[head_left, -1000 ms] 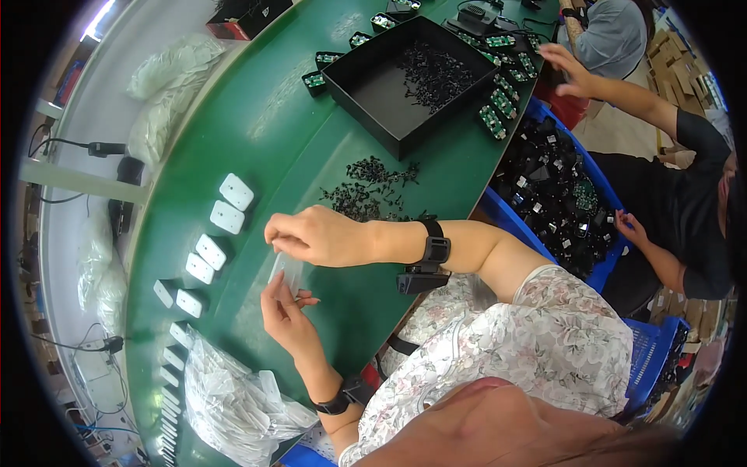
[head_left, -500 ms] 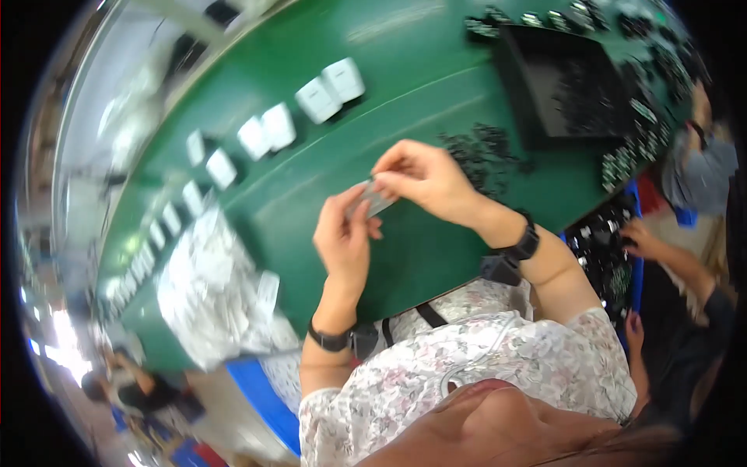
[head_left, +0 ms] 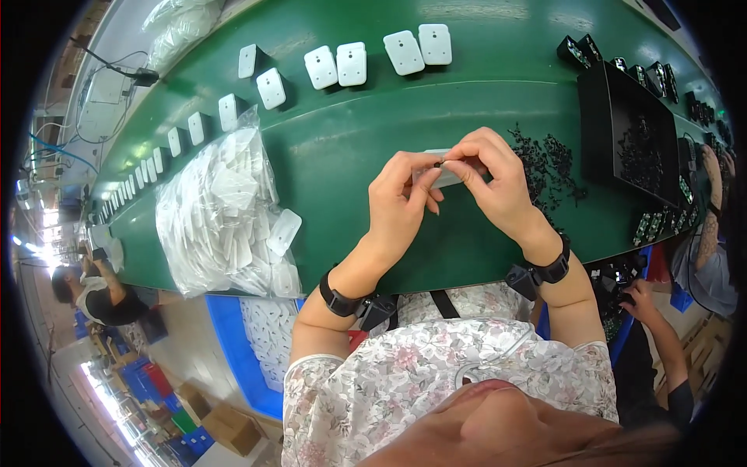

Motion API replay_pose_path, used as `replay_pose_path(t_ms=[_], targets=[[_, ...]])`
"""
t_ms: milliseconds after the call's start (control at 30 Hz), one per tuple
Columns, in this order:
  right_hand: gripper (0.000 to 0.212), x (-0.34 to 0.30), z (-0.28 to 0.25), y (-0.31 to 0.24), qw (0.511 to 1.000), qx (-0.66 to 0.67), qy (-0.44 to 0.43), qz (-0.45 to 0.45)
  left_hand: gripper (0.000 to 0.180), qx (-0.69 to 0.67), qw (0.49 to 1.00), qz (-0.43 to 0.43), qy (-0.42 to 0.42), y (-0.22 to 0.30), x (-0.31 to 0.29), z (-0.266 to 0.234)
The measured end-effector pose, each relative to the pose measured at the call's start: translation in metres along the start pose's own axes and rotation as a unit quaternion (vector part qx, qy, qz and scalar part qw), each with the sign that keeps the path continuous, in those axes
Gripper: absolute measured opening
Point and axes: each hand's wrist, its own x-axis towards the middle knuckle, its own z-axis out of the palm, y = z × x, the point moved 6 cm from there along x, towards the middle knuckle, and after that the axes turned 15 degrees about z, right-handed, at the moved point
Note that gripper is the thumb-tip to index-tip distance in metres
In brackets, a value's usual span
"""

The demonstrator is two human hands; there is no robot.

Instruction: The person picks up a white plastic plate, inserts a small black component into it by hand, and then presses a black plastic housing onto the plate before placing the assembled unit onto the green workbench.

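Observation:
Over the green table (head_left: 342, 210), my left hand (head_left: 401, 194) is closed on a white plastic cover (head_left: 450, 179), mostly hidden behind the fingers. My right hand (head_left: 498, 183) meets it from the other side in a pinch, thumb and fingertips around a small black part (head_left: 439, 164) at the cover's edge. Fingertips of both hands nearly touch there, and they hide the part's exact shape. Just right of my right hand lies a loose heap of small black parts (head_left: 548, 167).
A clear bag of white covers (head_left: 222, 206) lies on the left, with a loose cover (head_left: 284, 232) beside it. White housings (head_left: 350, 64) stand in a line along the far side. At right are a black bin (head_left: 607, 132), circuit boards (head_left: 650, 227) and a co-worker's hand (head_left: 640, 302).
The whole view has shifted, so the table things appear elsewhere in the picture. My hands have come closer together, and the cover between them is less tilted.

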Motion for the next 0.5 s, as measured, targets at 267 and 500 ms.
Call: replay_pose_path(t_ms=[267, 500], targets=[[0.009, -0.001, 0.0, -0.006, 0.995, -0.075, 0.041, -0.055, 0.019, -0.203, 0.969, -0.127, 0.054, -0.014, -0.004, 0.0], [0.009, 0.0, 0.004, 0.015, 0.992, -0.014, -0.011, 0.125, 0.01, -0.211, 0.97, -0.105, 0.056, -0.016, -0.008, 0.006]])
